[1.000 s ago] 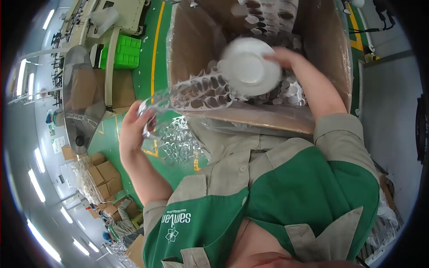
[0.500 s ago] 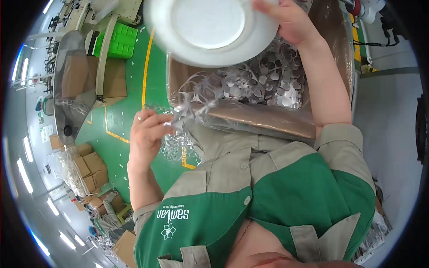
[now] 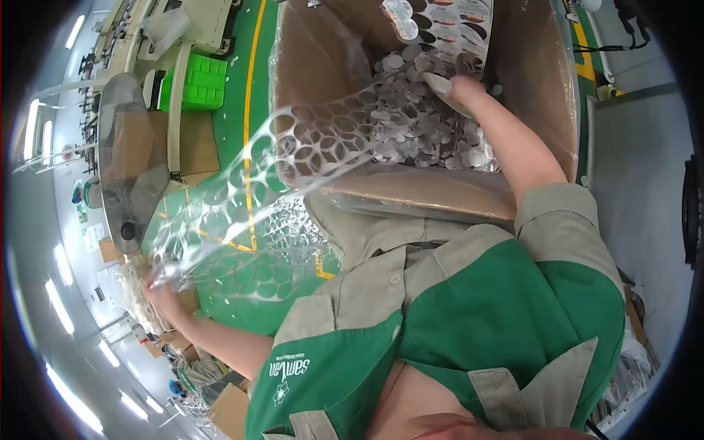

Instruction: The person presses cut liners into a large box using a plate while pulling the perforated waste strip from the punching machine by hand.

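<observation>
At the lower left, my left hand (image 3: 163, 292) is closed on one end of a sheet of punched scrap web (image 3: 220, 213), full of round holes and smeared by motion. The web stretches up and right into a lined cardboard box (image 3: 418, 192). Inside the box, my right hand (image 3: 466, 92) is closed on a white plate (image 3: 438, 84), seen nearly edge-on among loose silvery discs (image 3: 414, 136). The fingertips are partly hidden by the plate and discs.
A printed sheet with oval labels (image 3: 458, 33) stands inside the box at the far side. More punched scrap (image 3: 293, 227) lies on the green floor. A green crate (image 3: 196, 82) and a machine (image 3: 194, 26) are at the upper left. Another person (image 3: 202, 375) is at the lower left.
My left hand has swung down and left, drawing the punched web out long. My right hand has lowered the plate from above the box into the discs.
</observation>
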Demonstrator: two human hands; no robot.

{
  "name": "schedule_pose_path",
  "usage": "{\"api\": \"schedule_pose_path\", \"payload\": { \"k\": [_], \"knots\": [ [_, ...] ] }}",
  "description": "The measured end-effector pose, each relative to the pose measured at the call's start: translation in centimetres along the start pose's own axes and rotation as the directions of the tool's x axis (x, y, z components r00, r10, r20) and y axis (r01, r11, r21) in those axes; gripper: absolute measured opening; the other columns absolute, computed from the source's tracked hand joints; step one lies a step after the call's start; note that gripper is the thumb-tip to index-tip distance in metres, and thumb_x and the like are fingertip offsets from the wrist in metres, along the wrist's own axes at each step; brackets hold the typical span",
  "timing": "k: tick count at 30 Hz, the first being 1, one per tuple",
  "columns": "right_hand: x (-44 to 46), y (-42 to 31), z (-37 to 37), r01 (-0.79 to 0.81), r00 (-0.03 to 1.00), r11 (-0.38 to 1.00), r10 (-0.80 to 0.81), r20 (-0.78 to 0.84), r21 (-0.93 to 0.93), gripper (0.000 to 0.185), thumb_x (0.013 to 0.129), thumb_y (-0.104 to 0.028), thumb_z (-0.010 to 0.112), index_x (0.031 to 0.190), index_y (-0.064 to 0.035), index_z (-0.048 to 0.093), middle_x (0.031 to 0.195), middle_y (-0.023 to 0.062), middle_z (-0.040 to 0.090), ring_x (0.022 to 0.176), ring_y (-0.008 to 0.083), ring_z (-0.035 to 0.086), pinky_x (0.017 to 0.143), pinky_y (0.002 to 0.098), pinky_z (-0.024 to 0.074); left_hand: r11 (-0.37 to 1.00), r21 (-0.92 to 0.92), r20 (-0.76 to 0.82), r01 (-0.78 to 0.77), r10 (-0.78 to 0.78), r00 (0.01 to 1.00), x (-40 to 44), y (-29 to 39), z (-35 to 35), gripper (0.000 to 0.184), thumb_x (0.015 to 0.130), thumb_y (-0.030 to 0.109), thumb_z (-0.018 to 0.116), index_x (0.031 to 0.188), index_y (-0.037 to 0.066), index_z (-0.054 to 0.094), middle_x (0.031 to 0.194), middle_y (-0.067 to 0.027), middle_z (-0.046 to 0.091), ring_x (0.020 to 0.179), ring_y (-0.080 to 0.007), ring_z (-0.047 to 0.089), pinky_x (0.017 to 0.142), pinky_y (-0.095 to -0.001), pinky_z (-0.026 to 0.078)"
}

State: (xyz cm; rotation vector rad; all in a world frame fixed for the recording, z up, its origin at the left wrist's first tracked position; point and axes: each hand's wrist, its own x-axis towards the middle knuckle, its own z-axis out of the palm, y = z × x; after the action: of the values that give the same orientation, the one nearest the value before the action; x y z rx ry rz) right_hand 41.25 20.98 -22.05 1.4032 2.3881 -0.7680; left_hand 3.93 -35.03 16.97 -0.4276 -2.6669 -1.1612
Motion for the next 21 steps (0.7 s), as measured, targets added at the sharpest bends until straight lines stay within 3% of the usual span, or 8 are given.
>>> {"api": "schedule_pose_path", "payload": {
  "k": [2, 5, 7, 12, 14, 17, 19, 21],
  "knots": [
    [-0.1, -1.6, -1.5, 0.056, 0.998, 0.998, -0.056, 0.013, 0.001, 0.041, 0.073, -0.036, 0.068, 0.097, -0.0036, 0.064, 0.098, 0.0161, 0.063, 0.090, 0.0309, 0.060, 0.076, 0.0405, 0.0482, 0.521, 0.840, 0.015, 0.153, -0.304, 0.953, -0.9, 0.6, 3.9, 0.079, 0.062, 0.008, 0.073, 0.129, 0.002, 0.031, 0.122, -0.0199, 0.048, 0.113, -0.0305, 0.048, 0.097, -0.0384, 0.037],
    [-1.5, -4.4, -4.3, 0.131, 0.991, 0.991, -0.131, 0.016, -0.002, 0.042, 0.071, -0.037, 0.069, 0.095, -0.0026, 0.065, 0.093, 0.0170, 0.063, 0.088, 0.0315, 0.061, 0.076, 0.0406, 0.0477, 0.845, 0.331, 0.621, -0.420, 0.140, 0.771, -2.6, 7.0, 9.5, 0.071, 0.064, 0.007, 0.071, 0.128, 0.004, 0.040, 0.134, -0.0154, 0.039, 0.126, -0.0320, 0.034, 0.103, -0.0393, 0.028],
    [-2.4, -5.9, -5.6, 0.261, 0.965, 0.965, -0.260, -0.026, 0.021, 0.042, 0.071, -0.038, 0.069, 0.093, -0.0030, 0.065, 0.088, 0.0174, 0.064, 0.085, 0.0319, 0.061, 0.076, 0.0403, 0.0471, 0.638, -0.009, 0.718, -0.770, 0.540, 0.439, -7.9, 16.1, 17.6, 0.067, 0.068, 0.010, 0.071, 0.128, 0.009, 0.042, 0.136, -0.0168, 0.036, 0.130, -0.0329, 0.026, 0.107, -0.0453, 0.018],
    [-6.2, -9.9, -12.7, 0.614, 0.784, 0.738, -0.526, -0.330, 0.281, 0.037, 0.074, -0.033, 0.067, 0.097, -0.0035, 0.064, 0.087, 0.0124, 0.066, 0.079, 0.0232, 0.062, 0.073, 0.0347, 0.0471, -0.047, 0.173, 0.972, -0.984, 0.172, 0.162, -13.9, 14.9, 32.8, 0.061, 0.070, 0.056, 0.062, 0.111, 0.011, 0.060, 0.114, -0.0186, 0.056, 0.124, -0.0309, 0.038, 0.108, -0.0505, 0.001],
    [-10.0, -10.8, -16.5, 0.606, 0.781, 0.406, -0.469, -0.412, 0.685, 0.035, 0.077, -0.033, 0.066, 0.096, -0.0040, 0.065, 0.087, 0.0090, 0.066, 0.078, 0.0155, 0.062, 0.072, 0.0304, 0.0476, 0.193, 0.095, 0.973, -0.977, -0.225, 0.050, -12.4, 11.6, 36.3, 0.061, 0.072, 0.058, 0.057, 0.103, 0.005, 0.063, 0.106, -0.0183, 0.061, 0.101, -0.0294, 0.058, 0.105, -0.0484, 0.020],
    [-15.4, -10.2, -21.8, 0.542, 0.660, -0.161, -0.527, -0.536, 0.825, 0.045, 0.084, -0.029, 0.062, 0.118, -0.0015, 0.051, 0.107, 0.0091, 0.061, 0.090, 0.0182, 0.061, 0.082, 0.0326, 0.0486, 0.953, 0.129, 0.966, -0.274, -0.058, 0.253, -12.4, 15.1, 31.7, 0.023, 0.086, 0.029, 0.054, 0.090, 0.009, 0.065, 0.072, -0.0044, 0.062, 0.065, -0.0121, 0.058, 0.060, -0.0315, 0.048],
    [-15.8, -9.8, -22.3, 0.140, 0.582, -0.516, -0.647, -0.492, 0.845, 0.037, 0.086, -0.024, 0.060, 0.113, -0.0001, 0.055, 0.104, 0.0098, 0.063, 0.092, 0.0192, 0.062, 0.081, 0.0343, 0.0501, 0.998, 0.061, 0.950, -0.023, -0.051, 0.307, -11.9, 17.6, 28.1, 0.018, 0.085, 0.017, 0.055, 0.092, 0.001, 0.059, 0.068, -0.0019, 0.057, 0.058, -0.0111, 0.054, 0.059, -0.0219, 0.043],
    [-10.7, -8.7, -17.6, -0.113, 0.314, -0.511, -0.832, -0.458, 0.852, 0.047, 0.081, -0.031, 0.065, 0.115, -0.0010, 0.053, 0.109, 0.0075, 0.061, 0.097, 0.0164, 0.058, 0.085, 0.0357, 0.0476, 0.938, -0.265, 0.864, 0.225, 0.128, 0.486, -11.3, 15.4, 25.9, 0.021, 0.086, 0.018, 0.055, 0.100, 0.002, 0.057, 0.064, 0.0000, 0.052, 0.053, -0.0106, 0.050, 0.050, -0.0246, 0.044]
  ]
}}
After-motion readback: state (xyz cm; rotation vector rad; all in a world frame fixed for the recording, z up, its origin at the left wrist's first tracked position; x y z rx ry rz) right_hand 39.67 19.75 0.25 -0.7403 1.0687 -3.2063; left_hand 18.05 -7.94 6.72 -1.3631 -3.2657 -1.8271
